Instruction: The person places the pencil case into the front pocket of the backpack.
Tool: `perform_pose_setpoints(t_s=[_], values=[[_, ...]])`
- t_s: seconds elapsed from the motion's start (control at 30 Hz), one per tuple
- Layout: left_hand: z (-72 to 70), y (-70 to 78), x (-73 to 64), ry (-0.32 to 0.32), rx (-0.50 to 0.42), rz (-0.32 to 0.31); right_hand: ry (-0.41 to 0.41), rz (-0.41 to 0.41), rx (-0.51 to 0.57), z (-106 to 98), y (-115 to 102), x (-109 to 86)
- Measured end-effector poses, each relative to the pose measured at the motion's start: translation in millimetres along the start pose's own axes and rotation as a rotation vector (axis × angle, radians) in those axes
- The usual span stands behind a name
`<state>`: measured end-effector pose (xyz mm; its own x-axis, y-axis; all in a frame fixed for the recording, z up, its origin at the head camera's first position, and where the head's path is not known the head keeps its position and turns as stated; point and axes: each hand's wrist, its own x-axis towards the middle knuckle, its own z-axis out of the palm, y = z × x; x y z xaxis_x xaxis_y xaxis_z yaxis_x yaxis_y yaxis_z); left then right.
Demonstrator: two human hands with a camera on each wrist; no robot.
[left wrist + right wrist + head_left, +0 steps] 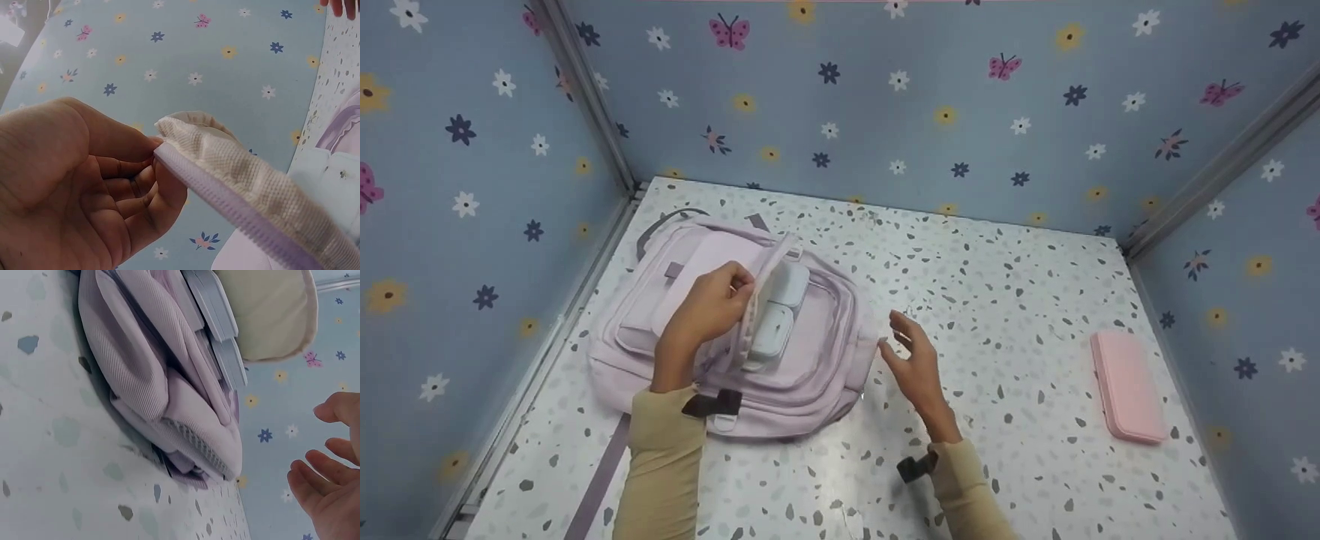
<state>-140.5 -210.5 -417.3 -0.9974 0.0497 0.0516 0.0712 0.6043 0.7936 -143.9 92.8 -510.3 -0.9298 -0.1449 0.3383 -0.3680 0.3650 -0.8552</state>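
A pale lilac backpack (810,397) lies on the speckled table, its front pocket flap (225,185) lifted. My left hand (712,304) pinches the flap's zippered edge between thumb and fingers, as the left wrist view shows up close. Inside the pocket lie two pale, rounded cases, an upper case (789,283) and a lower case (772,331); in the right wrist view their edges (214,304) stand out from the bag. To the right of the backpack, my right hand (913,364) hovers with fingers loosely bent, holding nothing and apart from the bag.
A pink rectangular case (1129,386) lies at the table's right side. A purple strap (598,480) trails from the backpack towards the front left. Flower-patterned panels (870,97) wall the table (1005,450) at the back and both sides.
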Motion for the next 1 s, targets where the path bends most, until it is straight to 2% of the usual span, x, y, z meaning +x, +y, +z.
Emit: perform_pose_setpoints(t_s=[0.67,0.9,1.0], values=[[0.8,1.3,-0.2,0.001,0.005,-0.001,0.124,0.098,-0.035,-44.0,10.6,1.9],[0.6,0.7,0.4,-0.026,-0.008,-0.016,0.156,0.125,-0.046,-57.1,57.4,2.2],[1.1,0.5,1.0,-0.023,-0.003,-0.025,0.172,0.142,-0.061,-64.5,62.6,1.0]])
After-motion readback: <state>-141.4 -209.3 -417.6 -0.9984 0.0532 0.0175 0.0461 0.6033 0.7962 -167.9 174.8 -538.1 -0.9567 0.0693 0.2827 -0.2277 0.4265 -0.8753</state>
